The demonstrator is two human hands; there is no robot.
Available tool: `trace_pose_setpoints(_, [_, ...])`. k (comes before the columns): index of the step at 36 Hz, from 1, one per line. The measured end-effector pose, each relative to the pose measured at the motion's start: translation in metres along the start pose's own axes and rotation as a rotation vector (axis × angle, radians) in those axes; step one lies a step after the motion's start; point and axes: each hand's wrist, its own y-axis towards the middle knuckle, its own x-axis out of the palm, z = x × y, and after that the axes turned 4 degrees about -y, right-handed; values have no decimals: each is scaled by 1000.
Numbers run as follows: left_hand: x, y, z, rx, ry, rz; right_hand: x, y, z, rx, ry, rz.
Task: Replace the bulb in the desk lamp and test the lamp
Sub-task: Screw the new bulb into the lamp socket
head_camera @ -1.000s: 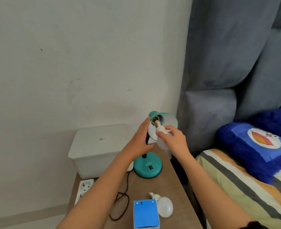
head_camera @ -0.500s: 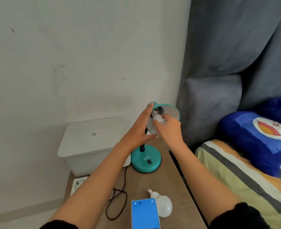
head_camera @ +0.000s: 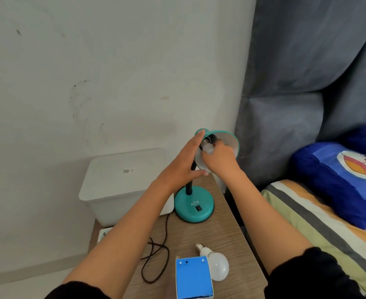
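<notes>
Nearest the camera, well short of both hands, a blue box (head_camera: 193,278) stands on the bedside table (head_camera: 227,236) with a spare bulb (head_camera: 215,263) lying just beside it, screw cap pointing away; further on sits the teal lamp base (head_camera: 194,205) with its rocker switch facing the camera. Above it the left hand (head_camera: 183,164) lies flat against the back of the lamp shade (head_camera: 228,140), fingers straight and together, pressing rather than gripping. The right hand (head_camera: 219,157) reaches into the mouth of the shade, its fingers curled and clamped around the white bulb in hand (head_camera: 207,148), whose metal thread pokes out past the fingertips toward the socket (head_camera: 210,138) — whether it has started to bite cannot be told. To do this step well, I would keep the bulb's axis in line with the socket, turn gently with the fingertips, and let the left palm take the counter-force so the flexible neck does not swing; if it binds, back off and restart — forcing risks cross-threading. Hold the bulb by its plastic collar, not the dome
</notes>
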Motion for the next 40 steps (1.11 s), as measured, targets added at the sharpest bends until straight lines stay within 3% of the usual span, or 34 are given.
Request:
trace_pose_setpoints(7, [1, 0, 1, 25, 25, -1, -11, -2, 4, -10, 104, -62])
trace_pose_setpoints(15, [0, -3, 4, 6, 16, 9, -2, -17, 13, -99, 314, 111])
trace_pose_setpoints(33, [-1, -3, 4, -9, 27, -5, -5, -15, 16, -130, 247, 25])
trace_pose_setpoints(40, [-1, -3, 3, -3, 34, -8, 1, -24, 22, -165, 383, 235])
